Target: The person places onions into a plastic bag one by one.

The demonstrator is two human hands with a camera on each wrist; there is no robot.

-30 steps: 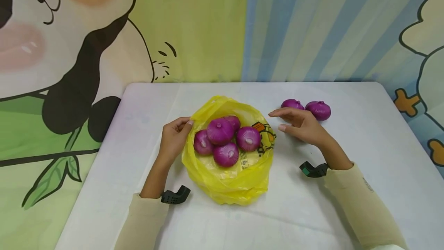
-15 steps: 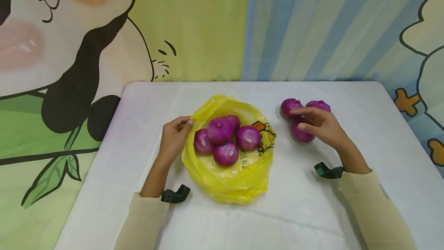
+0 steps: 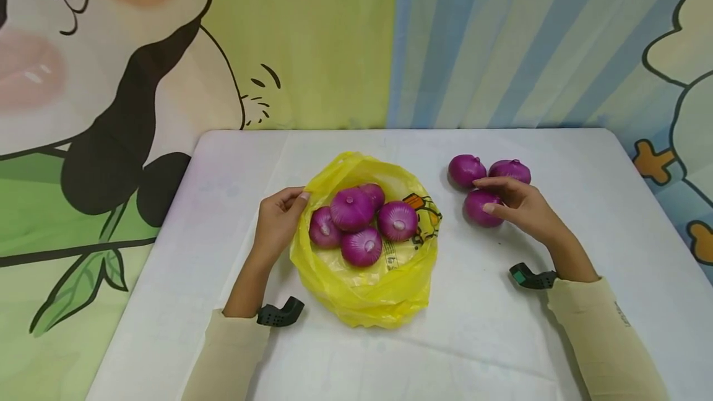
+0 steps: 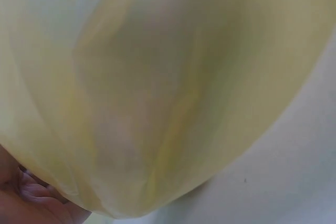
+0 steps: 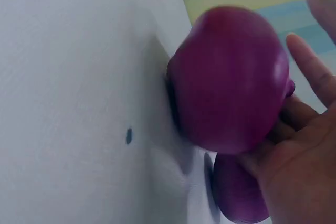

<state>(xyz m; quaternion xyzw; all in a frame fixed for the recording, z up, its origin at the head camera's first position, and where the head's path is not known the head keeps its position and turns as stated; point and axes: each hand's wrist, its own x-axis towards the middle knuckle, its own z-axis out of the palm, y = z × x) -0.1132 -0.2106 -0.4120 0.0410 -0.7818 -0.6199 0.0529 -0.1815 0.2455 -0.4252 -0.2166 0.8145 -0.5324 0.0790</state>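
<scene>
A yellow plastic bag [image 3: 362, 302] stands with its mouth wide, several purple onions [image 3: 362, 247] lying inside. My left hand [image 3: 280, 218] pinches the left rim of the bag between thumb and fingers. In the left wrist view, thin bag plastic [image 4: 157, 103] fills most of the picture, with part of the palm at the lower left. Right of the bag, my right hand [image 3: 523, 209] hovers with spread fingers over the nearest loose onion [image 3: 480, 208]. The right wrist view has this onion [image 5: 228, 82] close up, the fingers [image 5: 310, 69] extended beside it.
Two more onions, one on the left [image 3: 466, 171] and one on the right [image 3: 509, 171], lie just behind the nearest loose one. All rest on a white-covered table [image 3: 473, 339]. A printed cartoon curtain [image 3: 323, 42] hangs behind the table's far edge.
My right hand has moved right, away from the bag, to the loose onions, and come down over the nearest one. My left hand stays at the bag's rim.
</scene>
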